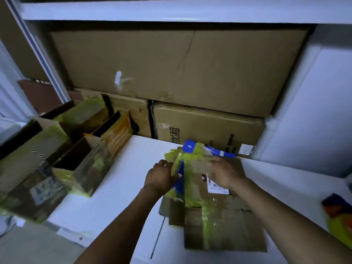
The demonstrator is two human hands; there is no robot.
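A flattened carton lies on the white table, right of the middle. Its far edge is close to the stacked cartons at the back, and its near corner stops short of the table's front edge. The left hand grips the yellow-taped flap on the carton's left side, with the fingers curled over the flap's outer edge and the thumb on its near face, so the flap stands tilted up off the table. The right hand lies on top of the cardboard just beside a white label, its fingers bent toward the far edge. I cannot tell whether they hook that edge or only press down. A blue strip juts out past the flap's far end. Bare table lies open to the left of the left hand, as far as a cluster of open boxes that crowds the left corner and overhangs the front edge. On the right, a narrower stretch of bare table runs to an orange and yellow packet at the border of the view. A big carton fills the shelf space above.
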